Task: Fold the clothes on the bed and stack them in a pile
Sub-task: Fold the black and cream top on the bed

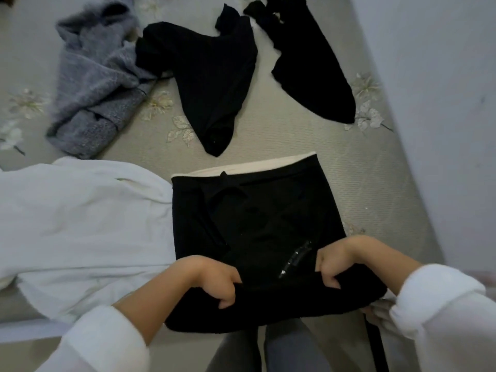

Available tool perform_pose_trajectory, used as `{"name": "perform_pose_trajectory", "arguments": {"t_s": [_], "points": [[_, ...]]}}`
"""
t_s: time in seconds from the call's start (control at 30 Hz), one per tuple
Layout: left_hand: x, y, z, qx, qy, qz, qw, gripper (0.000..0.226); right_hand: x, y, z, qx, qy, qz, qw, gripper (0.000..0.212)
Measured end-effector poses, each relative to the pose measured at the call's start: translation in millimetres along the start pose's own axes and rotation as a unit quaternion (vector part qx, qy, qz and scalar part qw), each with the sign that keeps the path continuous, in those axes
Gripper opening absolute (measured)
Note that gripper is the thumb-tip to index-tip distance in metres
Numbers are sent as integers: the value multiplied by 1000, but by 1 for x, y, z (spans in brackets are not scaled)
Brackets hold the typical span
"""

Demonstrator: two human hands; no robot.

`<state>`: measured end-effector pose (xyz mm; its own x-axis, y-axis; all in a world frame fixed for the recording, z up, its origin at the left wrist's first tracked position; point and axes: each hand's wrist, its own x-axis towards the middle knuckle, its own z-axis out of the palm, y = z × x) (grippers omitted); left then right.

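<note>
A black garment (255, 224) with a cream inner lining at its far edge lies flat on the bed in front of me. Its near edge is rolled up at the bed's front edge. My left hand (214, 280) grips that rolled edge on the left, and my right hand (338, 261) grips it on the right. A shiny strip (295, 259) shows on the cloth between my hands. A white garment (80, 224) lies spread out to the left, touching the black one.
Farther back on the grey floral bedspread (375, 183) lie a fluffy grey sweater (96, 84) at the left, a black garment (212, 84) in the middle and another black piece (311, 68) at the right. A pale wall (442, 103) runs along the bed's right side.
</note>
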<state>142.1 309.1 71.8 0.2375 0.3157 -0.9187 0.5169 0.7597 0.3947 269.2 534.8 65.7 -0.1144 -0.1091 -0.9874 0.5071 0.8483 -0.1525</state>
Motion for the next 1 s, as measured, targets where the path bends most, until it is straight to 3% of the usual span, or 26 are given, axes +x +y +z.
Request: {"name": "perform_pose_trajectory", "arguments": {"t_s": [0.17, 0.27, 0.37, 0.53, 0.63, 0.73, 0.87, 0.93, 1.0], "points": [[-1, -18, -49, 11, 118, -26, 993, 27, 2, 14, -38, 57, 94, -26, 994, 14], [-1, -33, -85, 15, 182, -35, 982, 5, 4, 10, -75, -35, 210, -42, 976, 12], [7, -45, -117, 46, 267, -74, 960, 11, 14, 2, -110, -160, 320, -26, 934, 34], [31, -62, -150, 90, 447, -138, 880, 19, 51, 4, -150, -275, 445, 10, 852, 25], [50, -65, -155, 95, 495, -145, 852, 15, 74, 17, -154, -198, 477, 1, 856, 29], [68, -68, -154, 84, 483, -164, 856, 13, 87, 34, -153, -62, 478, -26, 876, 41], [79, -72, -159, 76, 477, -196, 854, 16, 89, 54, -162, -29, 443, -13, 896, 48], [78, -74, -163, 64, 488, -217, 843, 18, 89, 59, -169, -10, 460, -21, 888, 35], [77, -74, -169, 55, 515, -242, 820, 15, 91, 58, -176, 13, 518, -41, 854, 27]]}}
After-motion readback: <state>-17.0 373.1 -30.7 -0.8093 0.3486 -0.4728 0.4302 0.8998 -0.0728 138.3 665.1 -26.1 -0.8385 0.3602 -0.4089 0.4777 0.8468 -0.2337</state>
